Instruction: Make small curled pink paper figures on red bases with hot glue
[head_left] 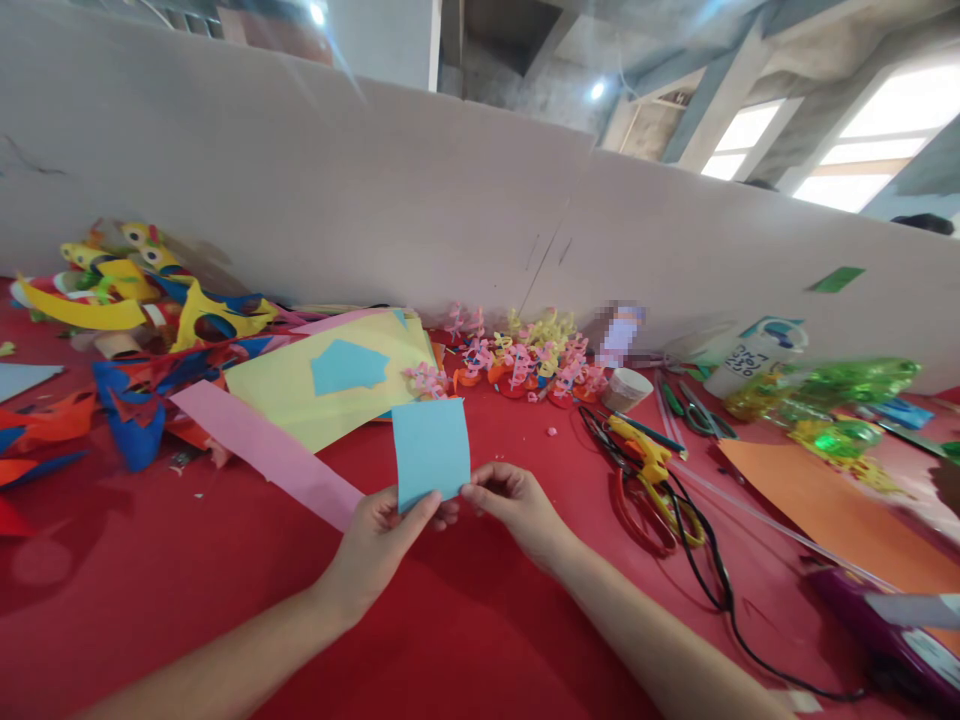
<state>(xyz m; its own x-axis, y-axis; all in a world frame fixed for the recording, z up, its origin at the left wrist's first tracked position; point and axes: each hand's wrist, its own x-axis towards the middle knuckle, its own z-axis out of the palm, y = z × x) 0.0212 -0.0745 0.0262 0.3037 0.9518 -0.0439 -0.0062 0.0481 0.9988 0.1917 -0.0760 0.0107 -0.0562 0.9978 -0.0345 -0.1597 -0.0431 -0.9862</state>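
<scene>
A small light blue paper square point(430, 447) stands upright above the red table point(465, 620). My left hand point(379, 545) pinches its lower left corner between thumb and fingers. My right hand point(514, 503) pinches its lower right corner. Both hands are closed on the paper. Just behind it lie a pink paper strip point(262, 450) and a yellow sheet point(330, 385) with a blue cut-out shape on it.
Coloured paper scraps and cut shapes point(135, 330) pile at the left. Small curled paper pieces point(517, 355) sit by the wall. Scissors point(645, 480), a black cable point(712, 570), an orange sheet point(832, 510), green plastic wrap point(847, 395) and a purple tool point(885, 630) lie to the right.
</scene>
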